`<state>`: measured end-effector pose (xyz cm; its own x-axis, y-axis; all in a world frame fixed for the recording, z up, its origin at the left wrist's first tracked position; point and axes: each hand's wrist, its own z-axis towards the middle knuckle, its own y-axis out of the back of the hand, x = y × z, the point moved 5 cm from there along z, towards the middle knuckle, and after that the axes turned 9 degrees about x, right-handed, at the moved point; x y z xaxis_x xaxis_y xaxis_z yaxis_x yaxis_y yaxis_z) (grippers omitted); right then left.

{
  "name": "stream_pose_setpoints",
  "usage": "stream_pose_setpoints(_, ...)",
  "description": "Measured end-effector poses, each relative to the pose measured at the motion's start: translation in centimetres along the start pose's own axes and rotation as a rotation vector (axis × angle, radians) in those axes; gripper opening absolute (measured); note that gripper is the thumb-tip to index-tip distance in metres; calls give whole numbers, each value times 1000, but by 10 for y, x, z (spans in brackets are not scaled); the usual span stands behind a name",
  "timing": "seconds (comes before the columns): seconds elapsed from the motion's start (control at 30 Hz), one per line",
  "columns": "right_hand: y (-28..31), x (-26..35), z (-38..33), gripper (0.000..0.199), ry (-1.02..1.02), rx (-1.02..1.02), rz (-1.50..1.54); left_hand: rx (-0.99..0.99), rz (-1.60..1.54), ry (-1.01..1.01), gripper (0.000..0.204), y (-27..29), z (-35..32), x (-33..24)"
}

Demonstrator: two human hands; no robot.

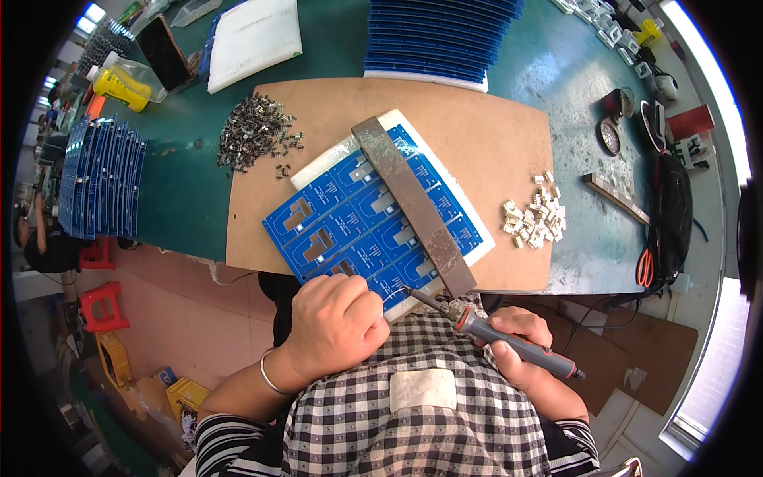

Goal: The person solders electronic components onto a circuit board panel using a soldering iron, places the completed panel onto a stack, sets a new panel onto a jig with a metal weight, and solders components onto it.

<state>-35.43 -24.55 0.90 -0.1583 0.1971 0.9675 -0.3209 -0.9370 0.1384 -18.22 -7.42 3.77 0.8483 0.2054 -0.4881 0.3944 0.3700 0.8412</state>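
A blue circuit board panel [354,226] lies tilted on a white foam pad [324,165]. Across the panel rests a long brown-grey metal bar [413,203]. My right hand [520,342] is wrapped round the grey and red handle of a soldering iron [509,340], whose tip touches or hovers just over the panel's near edge. Beside it my left hand [338,318] is closed in a fist over the near corner of the panel. A thin pale strand, apparently solder wire [391,294], runs from its fingers toward the iron's tip; the fingertips are hidden.
Small dark components [256,131] are heaped on the brown board [334,95] at left, white connectors [536,213] at right. Blue boards [441,36] are stacked behind, with more boards [102,179] far left. Scissors [644,268] and a wooden-looking bar [616,199] lie right.
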Motion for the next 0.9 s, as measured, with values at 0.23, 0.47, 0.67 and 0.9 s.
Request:
stream_pose_setpoints(0.23,1,0,3,25,-20,-5,4,19,8,14,18,-1,4,1)
stream_pose_setpoints(0.47,0,2,9,27,24,108,-36,-21,8,1,19,1,7,1)
stream_pose_setpoints(0.67,-2,3,15,26,6,83,-20,-27,12,1,18,0,10,3)
stream_pose_setpoints(0.9,0,2,19,24,-16,36,-36,-28,35,12,18,0,13,5)
